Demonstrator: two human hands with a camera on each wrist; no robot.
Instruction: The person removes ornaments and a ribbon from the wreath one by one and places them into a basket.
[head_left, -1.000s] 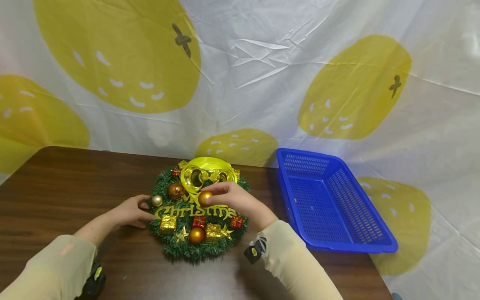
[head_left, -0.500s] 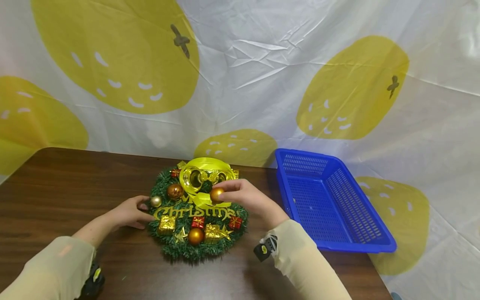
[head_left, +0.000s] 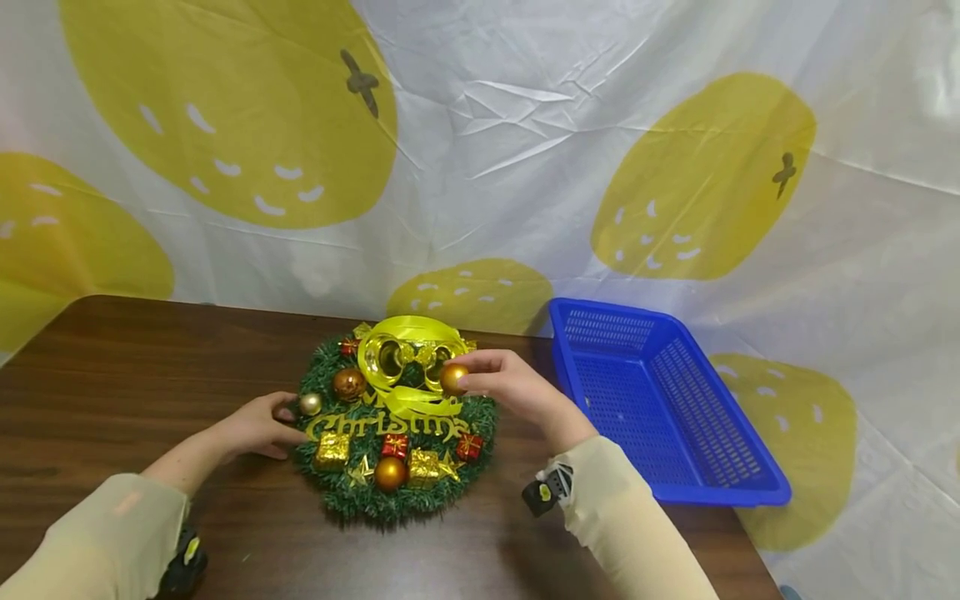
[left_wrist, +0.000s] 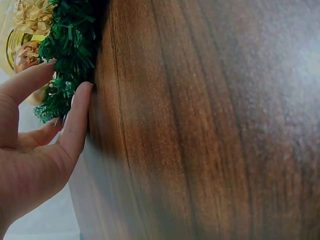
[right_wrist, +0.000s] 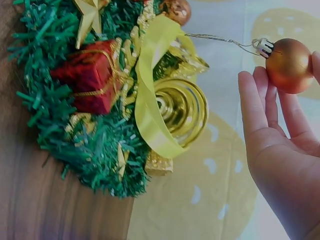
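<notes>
Prob. indoor booth-type workspace, exact kind unclear: wood-look table [head_left: 172, 358] w/ fruit-print sheet [head_left: 495, 183] hung behind.

Orange bauble [right_wrist: 289, 67] with a satiny, near-matt surface and shiny metal-look cap [right_wrist: 263, 47]; rough, bristly plastic-looking wreath [right_wrist: 102, 162]; glossy metallic bell [right_wrist: 192, 110]; smooth satin ribbon [right_wrist: 149, 122]; wood-grain table [left_wrist: 200, 125] with a soft sheen; smooth plastic basket [head_left: 637, 417]; creased, faintly shiny cloth backdrop [head_left: 487, 167].

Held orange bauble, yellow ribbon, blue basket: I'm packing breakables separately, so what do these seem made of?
Held orange bauble: plastic or perhaps glass; satiny, with a soft highlight.
Yellow ribbon: likely satin fabric, judging by its smooth sheen.
Blue basket: apparently moulded plastic, uniformly coloured, with perforated walls.
</notes>
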